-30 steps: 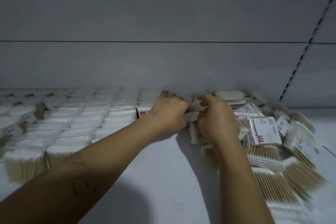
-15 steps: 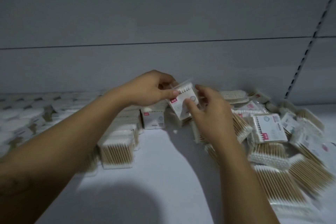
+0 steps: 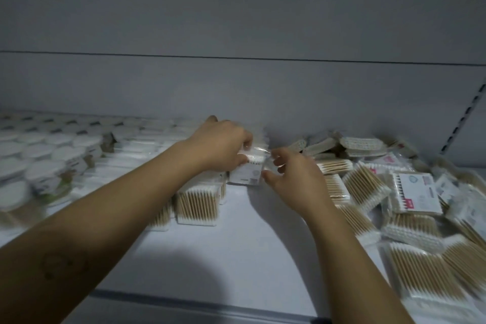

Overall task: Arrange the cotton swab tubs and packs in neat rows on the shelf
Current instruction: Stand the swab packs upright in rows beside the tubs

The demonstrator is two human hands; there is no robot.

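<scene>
The white shelf (image 3: 236, 258) is smooth and matte in front. At right, flat clear-film packs of wooden-stick swabs sprawl in a loose pile (image 3: 426, 265), pointing every way. Left of centre, a row of packs (image 3: 197, 205) stands upright, sticks vertical. Just right of it and farther back, the pack (image 3: 247, 173) stands with its bottom edge at the shelf, label forward, sticks vertical, cotton tips on top. The left grip (image 3: 223, 144) pinches its top; the right grip (image 3: 294, 179) closes narrowly on its right edge. Round white-lidded tubs (image 3: 47, 173) crowd the far left.
</scene>
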